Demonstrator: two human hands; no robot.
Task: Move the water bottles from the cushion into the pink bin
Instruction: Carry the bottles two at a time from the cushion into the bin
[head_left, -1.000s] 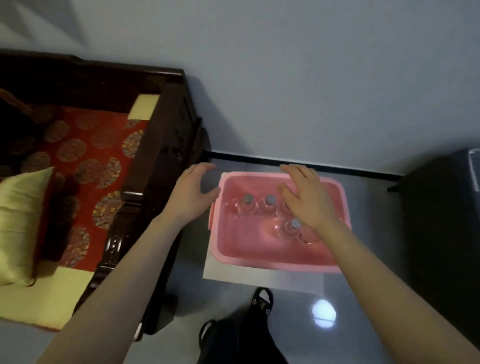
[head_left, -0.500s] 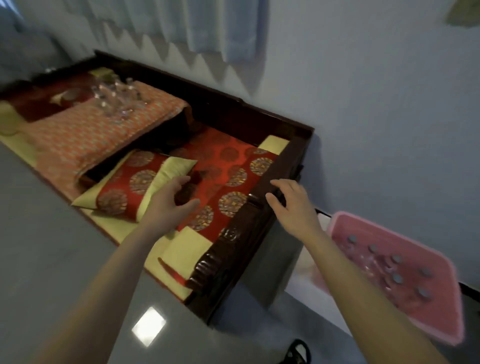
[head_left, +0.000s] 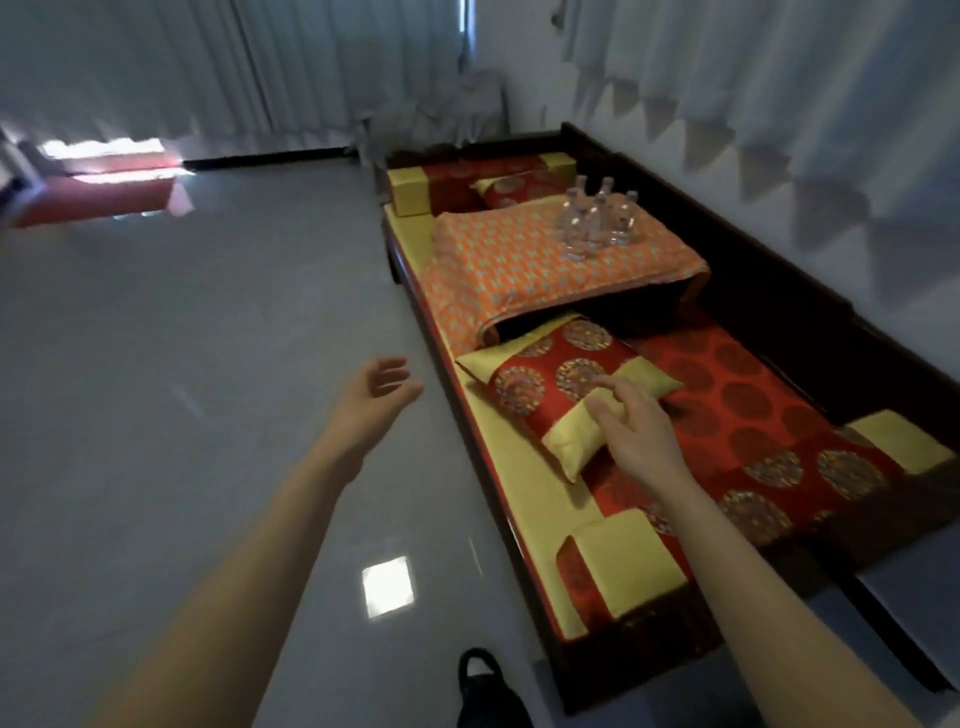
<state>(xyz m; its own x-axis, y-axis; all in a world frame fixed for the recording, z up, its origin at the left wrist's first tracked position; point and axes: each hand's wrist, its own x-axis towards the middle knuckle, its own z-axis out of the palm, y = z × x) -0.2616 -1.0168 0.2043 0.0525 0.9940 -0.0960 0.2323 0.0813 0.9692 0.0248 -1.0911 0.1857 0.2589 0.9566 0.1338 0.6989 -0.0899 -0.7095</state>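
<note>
Head view, looking down along a long dark wooden bench (head_left: 810, 332) set against a wall.

Task items: a tight cluster of clear water bottles (head_left: 597, 221) stands upright on the orange patterned cushion (head_left: 530, 270), at the cushion's far right part, near the bench's back rail. The bottles have pale caps and touch or overlap one another in the view. The cushion lies across the middle of the bench, and its front edge drapes over the seat.

Left hand (head_left: 375, 396): held out over the grey floor (head_left: 156, 389), just left of the bench's front edge. Palm turned inward, fingers loosely spread and slightly bent, nothing in it. Well apart from the bottles.

Right hand (head_left: 631, 428): held out over the near end of the bench, above the yellow end of a red-and-yellow pillow (head_left: 545, 389). Fingers relaxed, a little bent, thumb apart from them, nothing between them. Motion blur makes it unclear whether the fingertips touch the pillow fabric or hang just over it. Also well apart from the bottles, with the pillow and the cushion's front edge between.

Other: red seat pad (head_left: 753, 415) with round medallions and yellow corners under the pillow. A red-and-yellow bolster (head_left: 410, 195) lies at the bench's far end. Pale curtains (head_left: 234, 78) hang behind. A bright square reflection (head_left: 388, 585) shows on the floor between the forearms. A dark shoe (head_left: 483, 686) is at the bottom edge.
</note>
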